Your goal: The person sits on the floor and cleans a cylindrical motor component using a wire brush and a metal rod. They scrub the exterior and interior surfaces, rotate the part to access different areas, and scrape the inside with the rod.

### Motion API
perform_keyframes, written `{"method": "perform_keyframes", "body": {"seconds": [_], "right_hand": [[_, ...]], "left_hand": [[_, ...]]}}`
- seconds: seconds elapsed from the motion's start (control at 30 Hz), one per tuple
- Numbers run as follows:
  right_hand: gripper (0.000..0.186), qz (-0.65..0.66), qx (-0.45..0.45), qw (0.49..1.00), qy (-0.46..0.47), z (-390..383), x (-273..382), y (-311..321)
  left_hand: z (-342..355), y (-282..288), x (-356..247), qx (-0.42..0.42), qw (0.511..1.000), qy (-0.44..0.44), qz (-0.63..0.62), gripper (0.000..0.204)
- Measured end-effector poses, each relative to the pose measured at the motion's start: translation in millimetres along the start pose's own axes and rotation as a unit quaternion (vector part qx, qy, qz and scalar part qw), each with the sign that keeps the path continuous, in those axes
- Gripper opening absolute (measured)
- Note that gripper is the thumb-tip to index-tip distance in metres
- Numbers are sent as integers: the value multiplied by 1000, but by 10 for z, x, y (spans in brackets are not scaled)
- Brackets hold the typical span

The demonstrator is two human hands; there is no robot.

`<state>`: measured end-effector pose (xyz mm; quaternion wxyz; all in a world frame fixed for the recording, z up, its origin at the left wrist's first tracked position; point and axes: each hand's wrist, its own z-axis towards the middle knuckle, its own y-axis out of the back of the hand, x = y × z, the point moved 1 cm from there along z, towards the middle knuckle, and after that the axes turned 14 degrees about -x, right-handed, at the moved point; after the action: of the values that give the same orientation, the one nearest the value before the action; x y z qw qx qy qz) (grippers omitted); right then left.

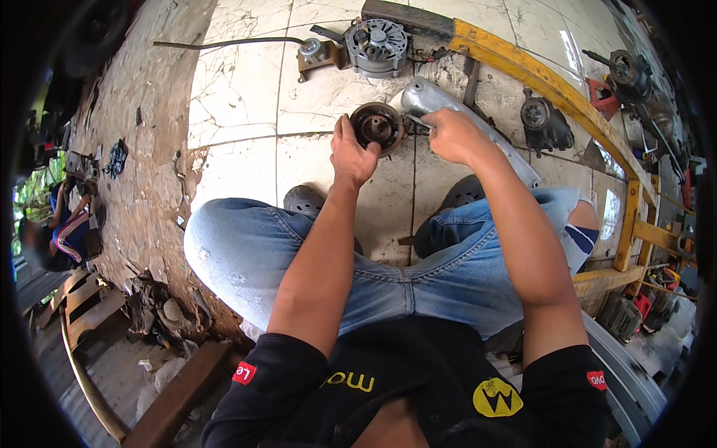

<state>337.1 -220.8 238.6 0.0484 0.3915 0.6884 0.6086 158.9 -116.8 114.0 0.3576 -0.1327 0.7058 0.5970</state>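
A round, open-topped metal motor housing [365,114] stands on the tiles in front of me, its dark inside showing a central shaft and brownish coils. My left hand [352,157] is closed round its left and near side, thumb at the rim. At the housing's right side my right hand [452,137] grips a slim metal tool [418,122], whose tip meets or nearly meets the housing wall. The tool's exact kind is hidden by my fingers. Just beyond that hand lies a long silvery metal cover [427,95], partly behind my forearm.
An alternator [377,46] and a bracketed part with a long rod [314,52] lie at the far side. A yellow metal frame [523,63] curves along the right, with a dark pump-like part [545,123] inside it. Another person [63,224] sits far left.
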Motion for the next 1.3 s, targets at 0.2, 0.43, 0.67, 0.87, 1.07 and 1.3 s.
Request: {"method": "perform_keyframes", "body": {"seconds": [0.2,0.43,0.67,0.87,1.07,1.3], "right_hand": [[41,16,-31,999,-41,-26,51,8],[40,12,-45,999,11,43,-18,-214],[25,8,-33,999,14,-19,-5,-145],[41,13,-45,999,0,8,-57,-118],[42,44,-126,988,-74,174,-405,-36],[39,116,-120,966,-198,573,-1216,36]], "left_hand": [[-73,60,-169,67,992,15,110,135],[-58,3,-220,52,989,8,141,129],[-60,13,-217,42,991,19,129,124],[-69,-50,-187,33,993,27,114,124],[-58,-10,-260,54,990,42,119,124],[-37,-24,-225,69,990,49,111,124]]}}
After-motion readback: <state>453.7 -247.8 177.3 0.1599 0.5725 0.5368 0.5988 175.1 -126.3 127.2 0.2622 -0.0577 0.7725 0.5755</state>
